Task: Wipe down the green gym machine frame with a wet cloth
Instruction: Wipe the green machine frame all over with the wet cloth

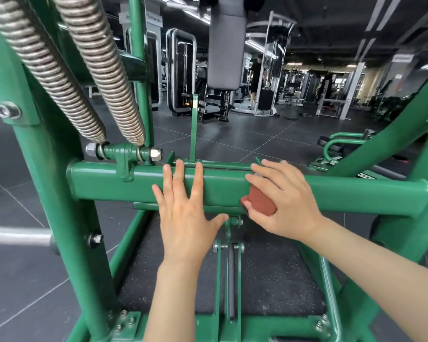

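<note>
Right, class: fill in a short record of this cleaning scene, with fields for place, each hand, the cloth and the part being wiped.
place: gym floor with other machines behind
part being wiped: horizontal green crossbar of the frame
left hand: flat on the crossbar, fingers straight, holding nothing
right hand: presses the cloth against the crossbar, fingers curled over it
cloth: reddish-brown, bunched up, mostly under the right hand
nearby: two coil springs bolted at upper left

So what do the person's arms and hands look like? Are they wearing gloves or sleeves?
No gloves and no sleeves in view. Both the left hand and the right hand are bare, and so are the forearms right down to the bottom of the picture. No rings, watch or bracelets show. The fingernails look short and plain.
</note>
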`<control>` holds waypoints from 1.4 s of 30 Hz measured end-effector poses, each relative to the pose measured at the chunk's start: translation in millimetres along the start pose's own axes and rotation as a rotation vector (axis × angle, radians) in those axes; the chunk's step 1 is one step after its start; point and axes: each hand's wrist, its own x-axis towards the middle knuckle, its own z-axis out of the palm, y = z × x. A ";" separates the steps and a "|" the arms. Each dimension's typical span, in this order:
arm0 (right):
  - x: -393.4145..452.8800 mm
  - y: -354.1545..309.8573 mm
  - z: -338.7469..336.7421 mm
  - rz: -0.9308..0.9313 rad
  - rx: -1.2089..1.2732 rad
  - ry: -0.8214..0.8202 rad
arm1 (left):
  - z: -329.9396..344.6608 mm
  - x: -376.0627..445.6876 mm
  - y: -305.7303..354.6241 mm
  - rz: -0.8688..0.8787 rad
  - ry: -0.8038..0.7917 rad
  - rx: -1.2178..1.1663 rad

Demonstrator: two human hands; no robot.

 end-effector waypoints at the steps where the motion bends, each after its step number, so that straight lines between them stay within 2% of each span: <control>1: 6.3 -3.5 3.8 -0.049 0.035 -0.014 | 0.4 0.1 1.1 -0.003 0.001 -0.002; 6: 30.5 -10.9 14.7 -0.310 0.080 -0.143 | 4.3 2.3 5.1 -0.025 0.021 -0.048; 13: 6.8 23.4 -9.5 -0.406 0.087 -0.199 | 1.0 2.3 2.9 -0.003 -0.015 -0.046; 21: 25.1 4.0 7.0 -0.292 0.131 -0.131 | 6.2 1.3 8.7 -0.014 0.011 -0.059; 26: 20.6 8.2 0.1 -0.237 0.142 -0.125 | 15.0 -5.7 28.6 0.112 0.024 -0.093; 31: -4.0 49.7 -43.8 -0.142 0.046 -0.121 | 31.7 -7.1 72.7 0.155 0.006 -0.080; 36: -49.6 112.2 -115.3 -0.099 -0.087 -0.233 | 55.1 -8.3 129.8 0.159 -0.029 -0.093; 40: -70.1 154.8 -175.2 -0.118 -0.203 -0.257 | 75.2 -8.8 176.2 0.143 -0.006 -0.153; 42: -70.8 173.1 -201.8 -0.152 -0.254 -0.254 | 87.4 -9.4 204.7 0.201 0.013 -0.204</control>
